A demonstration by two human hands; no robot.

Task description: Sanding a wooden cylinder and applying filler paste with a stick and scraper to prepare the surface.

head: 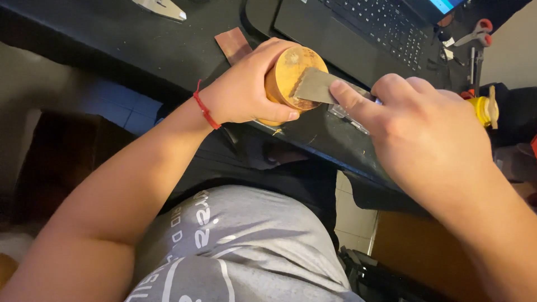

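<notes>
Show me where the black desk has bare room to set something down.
The black desk is bare between the metal tool at its far edge and the brown strip beside the laptop. Crowded: the near edge, where the left hand grips a wooden cylinder and the right hand presses a metal blade, and the corner with scissors.

The round block [291, 72] looks like wood, its yellow-brown end face mottled and matt, and the flat blade [314, 86] laid on it is dull grey metal with a brushed sheen. The desk [168, 45] is black and faintly glossy, the laptop [358, 28] matt black plastic. A red cord bracelet [205, 109] and a heathered grey cloth shirt [240, 246] look soft.
</notes>
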